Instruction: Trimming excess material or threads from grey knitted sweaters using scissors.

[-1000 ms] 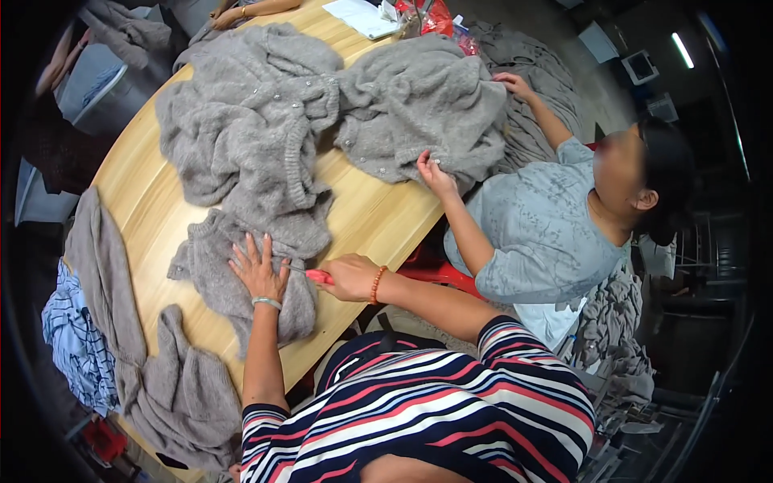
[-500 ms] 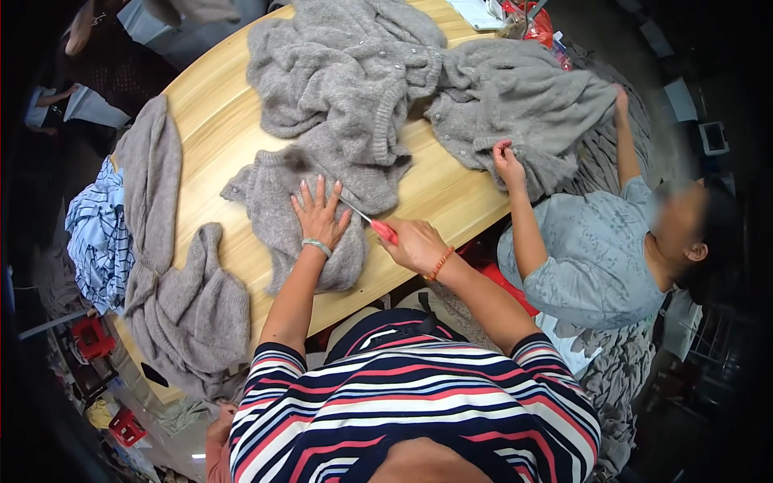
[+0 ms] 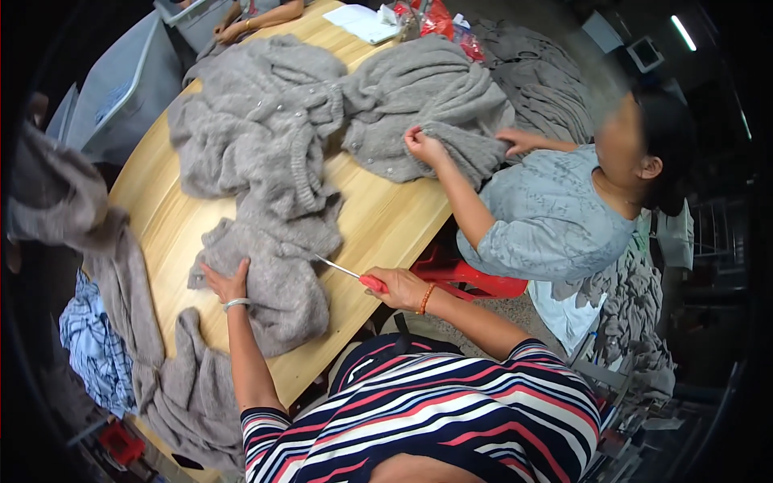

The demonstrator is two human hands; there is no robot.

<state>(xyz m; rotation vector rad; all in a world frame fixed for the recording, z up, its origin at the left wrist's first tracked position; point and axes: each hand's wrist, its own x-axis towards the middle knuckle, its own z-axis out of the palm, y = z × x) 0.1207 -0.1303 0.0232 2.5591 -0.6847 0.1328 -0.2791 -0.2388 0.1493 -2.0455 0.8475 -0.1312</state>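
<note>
Here on the head feed, taking the frame as my dial, I've got the sweater (image 3: 286, 294) between 8 and 9 o'clock, rumpled on the table (image 3: 173, 241). My person's left hand (image 3: 229, 283) lies on its 9 o'clock edge, released, thumb and fingers spread; whether any fingertip pinches cloth, I can't tell.

Now the right hand (image 3: 403, 288), just below dial centre near 6: it's wrapped around the red handle of a slim metal tool (image 3: 369, 281). The shaft points toward 10, tip right at the sweater's 3 o'clock edge; in the knit or just above it, I can't say.

Touching the sweater toward 11, there's a bulky cardigan (image 3: 250, 121) with small shiny buttons. Another garment (image 3: 427, 105) spreads near 12:30, and a co-worker (image 3: 555, 209) toward 3 has both hands at it. Over at 8, a grey knit (image 3: 193, 394) lies beside blue cloth (image 3: 97, 346).
</note>
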